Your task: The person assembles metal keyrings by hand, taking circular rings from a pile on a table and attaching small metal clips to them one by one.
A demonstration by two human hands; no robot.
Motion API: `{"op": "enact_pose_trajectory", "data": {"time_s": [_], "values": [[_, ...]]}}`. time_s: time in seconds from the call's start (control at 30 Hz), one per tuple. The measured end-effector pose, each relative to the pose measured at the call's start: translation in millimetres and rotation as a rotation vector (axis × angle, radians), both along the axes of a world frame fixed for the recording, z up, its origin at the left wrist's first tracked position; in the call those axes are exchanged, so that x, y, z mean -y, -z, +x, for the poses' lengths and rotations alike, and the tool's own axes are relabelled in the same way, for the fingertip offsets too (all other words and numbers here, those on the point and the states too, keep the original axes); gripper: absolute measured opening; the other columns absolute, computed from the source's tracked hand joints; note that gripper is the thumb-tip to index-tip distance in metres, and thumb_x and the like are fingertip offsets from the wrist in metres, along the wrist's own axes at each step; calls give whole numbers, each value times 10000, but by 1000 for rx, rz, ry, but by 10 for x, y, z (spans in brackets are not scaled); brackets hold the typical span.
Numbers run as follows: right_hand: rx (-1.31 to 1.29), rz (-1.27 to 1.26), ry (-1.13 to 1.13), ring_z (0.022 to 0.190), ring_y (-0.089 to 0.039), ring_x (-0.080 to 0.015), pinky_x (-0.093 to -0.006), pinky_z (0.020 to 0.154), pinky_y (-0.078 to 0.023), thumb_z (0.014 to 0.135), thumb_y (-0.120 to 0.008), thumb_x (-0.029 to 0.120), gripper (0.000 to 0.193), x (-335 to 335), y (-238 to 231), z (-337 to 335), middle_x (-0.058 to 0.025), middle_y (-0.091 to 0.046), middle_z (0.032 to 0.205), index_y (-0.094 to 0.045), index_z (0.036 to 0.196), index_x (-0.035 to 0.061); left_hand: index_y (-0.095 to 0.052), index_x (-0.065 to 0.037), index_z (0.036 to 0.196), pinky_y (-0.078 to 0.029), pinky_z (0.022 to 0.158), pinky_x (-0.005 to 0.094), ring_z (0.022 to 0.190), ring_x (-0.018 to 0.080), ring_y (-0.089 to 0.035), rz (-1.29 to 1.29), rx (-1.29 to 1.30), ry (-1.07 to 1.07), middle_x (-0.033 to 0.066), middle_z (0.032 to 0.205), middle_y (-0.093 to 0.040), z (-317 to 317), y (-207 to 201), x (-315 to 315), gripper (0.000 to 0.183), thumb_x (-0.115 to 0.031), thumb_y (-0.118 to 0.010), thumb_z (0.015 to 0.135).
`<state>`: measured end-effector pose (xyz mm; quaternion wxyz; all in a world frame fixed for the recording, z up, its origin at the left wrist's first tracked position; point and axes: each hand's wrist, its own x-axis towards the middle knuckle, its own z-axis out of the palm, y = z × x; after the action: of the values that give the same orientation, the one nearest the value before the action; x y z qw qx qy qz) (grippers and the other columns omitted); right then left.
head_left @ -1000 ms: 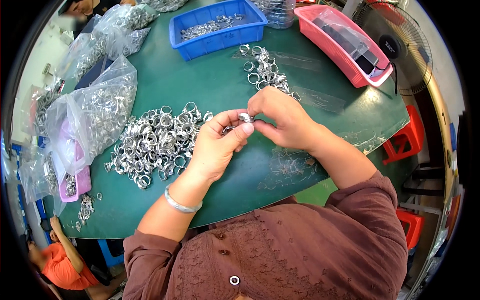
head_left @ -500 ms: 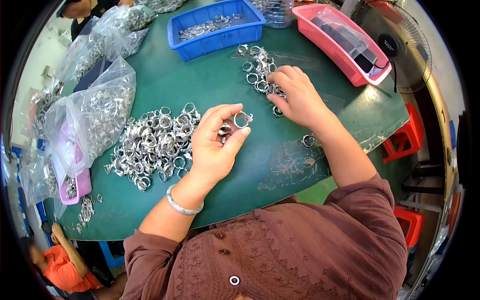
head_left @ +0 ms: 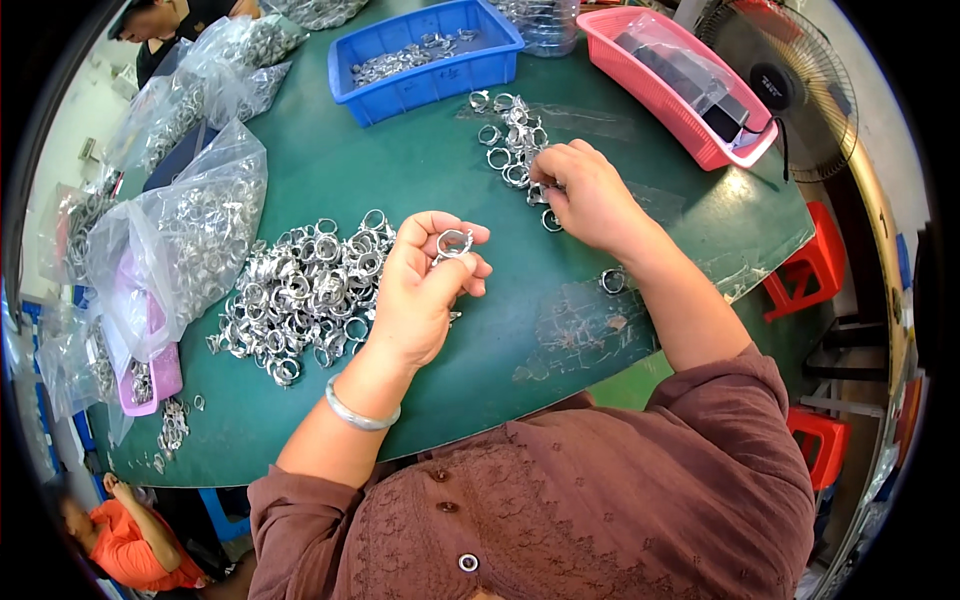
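My left hand point(head_left: 415, 300) is closed, pinching a silver metal ring point(head_left: 453, 235) with small lugs on its rim between thumb and fingers, above the table. To its left lies a large heap of similar rings point(head_left: 310, 285). My right hand point(head_left: 590, 200) is farther away, over the near end of a smaller, spread-out group of rings point(head_left: 515, 140). Its thumb and fingers are drawn together on a ring there, mostly covered by the fingertips. One ring point(head_left: 612, 281) lies alone beside my right forearm.
Behind are a blue bin point(head_left: 425, 85) with metal pieces and a pink basket point(head_left: 690, 120) beside a fan point(head_left: 790, 95). Plastic bags of metal parts point(head_left: 205, 210) and a purple basket point(head_left: 165, 375) line the left of the green table point(head_left: 480, 375). Two other people are at the left.
My left hand has moved slightly left and its fingers have curled, tilting the ring. A second ring seen in its palm is now hidden. My right-hand fingers have drawn closer together.
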<state>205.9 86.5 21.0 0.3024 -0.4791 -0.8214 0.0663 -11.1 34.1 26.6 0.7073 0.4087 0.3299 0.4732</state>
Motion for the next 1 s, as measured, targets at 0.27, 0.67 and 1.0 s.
{"op": "enact_pose_trajectory", "data": {"time_s": [0.27, 0.67, 1.0], "values": [[-86, -38, -18, 752, -531, -223, -326, 691, -444, 690, -556, -59, 193, 7, -18, -20, -67, -561, 737, -564, 861, 30, -496, -36, 1057, -500, 705, 291, 868, 198, -593, -171, 112, 85, 125, 1043, -568, -32, 2, -21, 217, -31, -469, 841], [-494, -93, -447, 745, -560, -191, -299, 681, -452, 689, -609, -76, 313, 299, -184, -296, -65, -575, 805, -566, 984, 19, -476, -38, 1213, -377, 509, 183, 639, 71, -483, -160, -22, 111, 14, 898, -540, 36, -52, 19, 416, -90, -624, 827], [-409, 10, -297, 851, -554, -266, -341, 761, -450, 702, -628, -17, 283, 126, -172, -113, -99, -582, 895, -582, 974, 46, -521, -72, 1173, -385, 528, 169, 647, 58, -479, -27, -36, 47, 27, 1053, -542, 20, -5, 30, 373, -31, -617, 815]]}}
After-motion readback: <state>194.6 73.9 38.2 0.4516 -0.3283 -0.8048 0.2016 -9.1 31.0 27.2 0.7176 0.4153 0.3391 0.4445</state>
